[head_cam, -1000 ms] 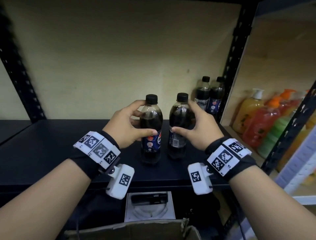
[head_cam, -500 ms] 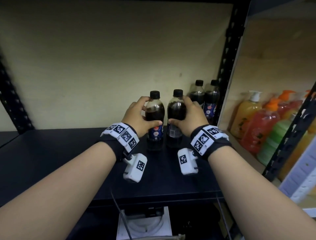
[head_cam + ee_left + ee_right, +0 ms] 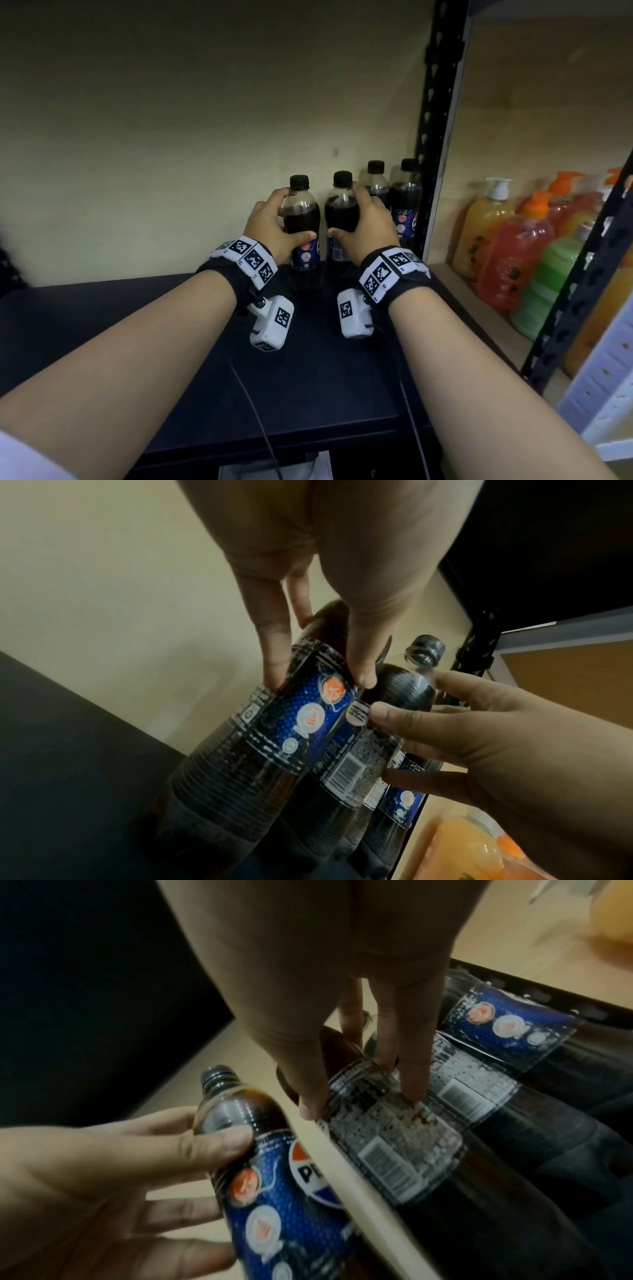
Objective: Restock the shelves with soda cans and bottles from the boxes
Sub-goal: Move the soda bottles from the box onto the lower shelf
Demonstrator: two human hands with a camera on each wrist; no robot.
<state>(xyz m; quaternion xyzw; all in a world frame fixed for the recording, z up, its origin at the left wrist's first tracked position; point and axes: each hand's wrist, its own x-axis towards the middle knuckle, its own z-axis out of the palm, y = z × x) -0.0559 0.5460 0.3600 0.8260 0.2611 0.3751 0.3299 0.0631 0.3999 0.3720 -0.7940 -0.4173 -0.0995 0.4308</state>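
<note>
Two dark cola bottles with black caps and blue labels stand upright side by side near the back of the black shelf. My left hand grips the left bottle around its shoulder and label. My right hand grips the right bottle the same way. In the left wrist view my thumb and fingers wrap the left bottle; in the right wrist view they wrap the right bottle. Two more cola bottles stand just behind and to the right, by the upright.
A black perforated shelf upright rises right of the bottles. Beyond it a wooden shelf carries several orange, red and green soap pump bottles. A beige wall backs the black shelf. Camera cables trail over the shelf front.
Both hands have carried their bottles from the shelf's front toward the back, closing on the two bottles standing by the upright. The view has moved closer to the shelf.
</note>
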